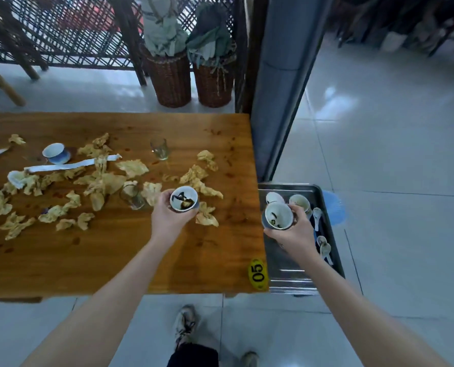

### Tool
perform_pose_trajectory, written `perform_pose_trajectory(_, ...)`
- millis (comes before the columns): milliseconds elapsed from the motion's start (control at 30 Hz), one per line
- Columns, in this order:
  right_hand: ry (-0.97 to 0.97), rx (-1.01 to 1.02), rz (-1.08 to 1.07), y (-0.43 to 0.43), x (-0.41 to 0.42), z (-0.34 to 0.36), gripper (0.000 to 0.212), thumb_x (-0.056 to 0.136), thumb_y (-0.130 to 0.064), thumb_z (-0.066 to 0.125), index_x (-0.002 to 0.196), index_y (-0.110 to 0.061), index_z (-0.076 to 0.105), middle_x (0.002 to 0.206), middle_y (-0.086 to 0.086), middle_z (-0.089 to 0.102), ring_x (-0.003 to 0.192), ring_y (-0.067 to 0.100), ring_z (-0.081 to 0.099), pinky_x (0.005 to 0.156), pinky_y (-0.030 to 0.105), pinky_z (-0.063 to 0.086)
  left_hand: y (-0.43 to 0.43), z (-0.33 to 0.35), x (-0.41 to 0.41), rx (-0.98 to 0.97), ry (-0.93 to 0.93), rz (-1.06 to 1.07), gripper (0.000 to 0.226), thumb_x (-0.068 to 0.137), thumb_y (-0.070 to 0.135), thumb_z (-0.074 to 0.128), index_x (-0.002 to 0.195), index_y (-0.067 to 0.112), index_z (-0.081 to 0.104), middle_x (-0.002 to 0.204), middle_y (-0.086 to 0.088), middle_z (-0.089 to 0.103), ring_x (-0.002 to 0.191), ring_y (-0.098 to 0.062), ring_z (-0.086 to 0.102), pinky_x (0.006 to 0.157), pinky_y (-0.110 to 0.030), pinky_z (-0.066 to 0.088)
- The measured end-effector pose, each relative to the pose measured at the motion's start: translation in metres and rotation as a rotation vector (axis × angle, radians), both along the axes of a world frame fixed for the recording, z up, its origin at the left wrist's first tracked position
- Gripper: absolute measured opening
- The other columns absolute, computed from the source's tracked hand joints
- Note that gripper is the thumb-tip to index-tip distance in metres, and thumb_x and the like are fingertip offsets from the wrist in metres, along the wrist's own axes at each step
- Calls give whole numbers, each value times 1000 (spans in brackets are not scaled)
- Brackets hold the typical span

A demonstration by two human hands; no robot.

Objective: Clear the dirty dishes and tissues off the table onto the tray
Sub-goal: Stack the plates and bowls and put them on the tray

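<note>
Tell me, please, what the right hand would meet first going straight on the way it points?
Probably the white bowl on the tray, just beyond the cup the right hand holds; depth unclear.

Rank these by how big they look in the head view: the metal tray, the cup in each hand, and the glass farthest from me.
1. metal tray
2. left-hand cup and right-hand cup: about alike, so unranked
3. far glass: smallest, though it stands farther from the camera
</note>
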State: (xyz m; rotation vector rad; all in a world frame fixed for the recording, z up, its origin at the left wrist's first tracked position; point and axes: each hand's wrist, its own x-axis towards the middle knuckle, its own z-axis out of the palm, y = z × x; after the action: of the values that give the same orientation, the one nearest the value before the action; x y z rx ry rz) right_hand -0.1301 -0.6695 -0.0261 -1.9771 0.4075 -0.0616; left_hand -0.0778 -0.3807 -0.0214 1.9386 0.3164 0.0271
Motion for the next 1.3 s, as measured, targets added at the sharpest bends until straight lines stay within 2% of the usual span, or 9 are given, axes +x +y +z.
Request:
perform_pose_trajectory(100, 23, -20, -33, -32, -24, -3, 72, 53, -22, 91, 110, -31, 49, 98, -21, 57, 90, -6, 55, 72, 9, 40, -45, -3, -23, -40, 49, -56, 67, 59, 26, 91, 114, 25, 52, 106, 9, 62, 98, -9, 61, 75, -17, 46)
perform_pose_trajectory(233, 44, 10, -116, -65, -46, -15, 75, 50, -19, 92, 113, -27, 52, 103, -9, 63, 95, 8, 60, 81, 25, 50, -99, -11, -41, -45, 69, -143, 63, 59, 21, 90, 109, 31, 53, 103, 18, 60, 97, -2, 59, 72, -9, 42)
perform_pose_trajectory(500, 129, 15, -259, -115, -74, -53, 82, 52, -15, 92, 122, -18, 50, 116, -3, 59, 104, 15, 58, 90, 34, 53, -189, -44, -56, -86, 140, -246, 67, 60, 20, 90, 114, 31, 52, 103, 20, 58, 95, 0, 57, 64, -3, 43)
perform_pose_trajectory(767, 210, -4, -219, -168, -75, -112, 71, 54, -16, 90, 113, -24, 50, 95, -19, 58, 92, 13, 61, 83, 39, 53, -272, -95, -89, -119, 223, -191, 64, 60, 8, 85, 105, 38, 49, 101, 20, 60, 95, 9, 57, 76, -9, 46)
perform_pose_trajectory(933, 238, -20, -116, -182, -68, -158, 67, 56, -20, 88, 98, -49, 45, 89, -30, 57, 86, -9, 57, 70, 18, 46, -298, -150, -103, -101, 302, -135, 65, 63, 5, 84, 114, 29, 51, 105, 15, 61, 99, 0, 59, 78, -9, 47)
perform_pose_trajectory(1000, 243, -20, -74, -181, -62, -182, 68, 56, -21, 88, 100, -47, 43, 90, -32, 56, 88, -14, 54, 66, 9, 40, -298, -178, -102, -96, 344, -92, 66, 64, 4, 83, 114, 31, 50, 108, 13, 61, 102, -3, 58, 83, -16, 49)
perform_pose_trajectory(1100, 277, 6, -33, -174, -56, -223, 70, 57, -23, 88, 105, -46, 43, 97, -26, 57, 91, -4, 57, 68, 8, 40, -292, -222, -100, -55, 407, -15, 71, 66, 5, 84, 123, 28, 48, 121, 8, 57, 112, -11, 54, 92, -26, 46)
perform_pose_trajectory(1200, 272, 22, -3, -166, -54, -270, 73, 56, -15, 87, 110, -39, 45, 104, -21, 52, 99, 3, 53, 78, 10, 42, -287, -267, -96, -5, 418, 52, 76, 66, 5, 84, 129, 25, 47, 126, 8, 47, 117, -11, 46, 91, -23, 41)
perform_pose_trajectory(1300, 285, 7, 24, -159, -51, -311, 74, 55, -12, 87, 115, -30, 47, 108, -10, 46, 97, -4, 45, 77, -2, 33, -288, -306, -88, 17, 431, 79, 77, 65, 5, 85, 130, 24, 48, 125, 9, 46, 117, -11, 45, 91, -22, 40)
